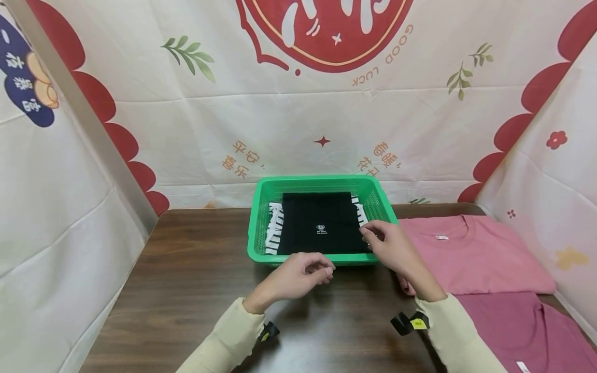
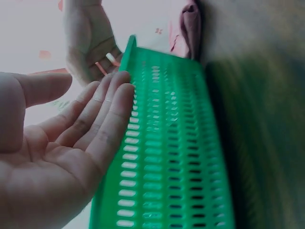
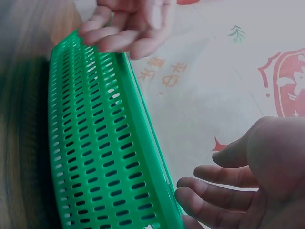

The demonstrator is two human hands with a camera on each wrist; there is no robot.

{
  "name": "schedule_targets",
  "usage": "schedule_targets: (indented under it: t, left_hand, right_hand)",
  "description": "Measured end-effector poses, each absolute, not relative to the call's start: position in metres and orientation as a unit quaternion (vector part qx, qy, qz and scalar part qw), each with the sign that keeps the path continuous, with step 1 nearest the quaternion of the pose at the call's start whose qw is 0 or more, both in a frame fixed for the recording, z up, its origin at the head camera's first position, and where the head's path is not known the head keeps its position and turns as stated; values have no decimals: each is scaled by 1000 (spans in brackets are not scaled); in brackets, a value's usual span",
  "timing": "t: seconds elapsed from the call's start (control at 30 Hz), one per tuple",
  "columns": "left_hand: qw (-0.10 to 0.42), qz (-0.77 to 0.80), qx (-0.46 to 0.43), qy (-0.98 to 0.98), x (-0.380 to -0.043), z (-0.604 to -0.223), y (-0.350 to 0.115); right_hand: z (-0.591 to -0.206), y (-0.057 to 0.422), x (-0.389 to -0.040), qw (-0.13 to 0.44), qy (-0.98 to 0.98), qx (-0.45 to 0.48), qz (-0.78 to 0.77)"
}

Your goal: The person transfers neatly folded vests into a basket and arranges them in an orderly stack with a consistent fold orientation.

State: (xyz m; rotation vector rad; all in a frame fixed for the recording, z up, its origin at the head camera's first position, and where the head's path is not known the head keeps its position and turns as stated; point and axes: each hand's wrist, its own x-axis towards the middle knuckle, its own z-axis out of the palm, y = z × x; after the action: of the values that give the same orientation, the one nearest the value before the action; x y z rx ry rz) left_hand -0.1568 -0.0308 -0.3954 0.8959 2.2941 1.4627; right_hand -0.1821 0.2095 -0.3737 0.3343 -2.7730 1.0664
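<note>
A folded black garment (image 1: 317,220) with a small white print lies in a green plastic basket (image 1: 254,243), over black-and-white striped cloth (image 1: 274,228) that shows on both sides of it. My left hand (image 1: 298,274) hovers at the basket's front rim, its fingers loosely bent and holding nothing. Over the right front corner, my right hand (image 1: 389,246) is likewise relaxed with nothing in it. In the left wrist view the left fingers (image 2: 107,129) extend beside the perforated basket wall (image 2: 162,138). The right wrist view has the right fingers (image 3: 219,191) spread near the rim.
Right of the basket, a folded pink shirt (image 1: 480,254) lies on the brown wooden table (image 1: 186,290). A darker pink shirt (image 1: 517,321) is in front of it. Printed white cloth (image 1: 289,124) hangs behind the table and along both sides.
</note>
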Motion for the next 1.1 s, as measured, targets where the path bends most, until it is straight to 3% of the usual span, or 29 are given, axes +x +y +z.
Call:
schedule_targets:
  t: [0.37,0.6,0.83,1.1]
  left_hand:
    - [180,495,291,799,-153,-423,-12]
    - [208,500,265,798,-147,-433,-4]
    - [209,510,255,794,-141,-442,6]
    - [220,523,240,788,-132,-447,24]
  right_hand:
    - [-375,229,-166,127,-921,127,347]
    - [-380,245,-155,118,-921,90,361]
    - [-382,262,-144,148,-921,84,350]
    - [-385,286,-132,131,-925,68,350]
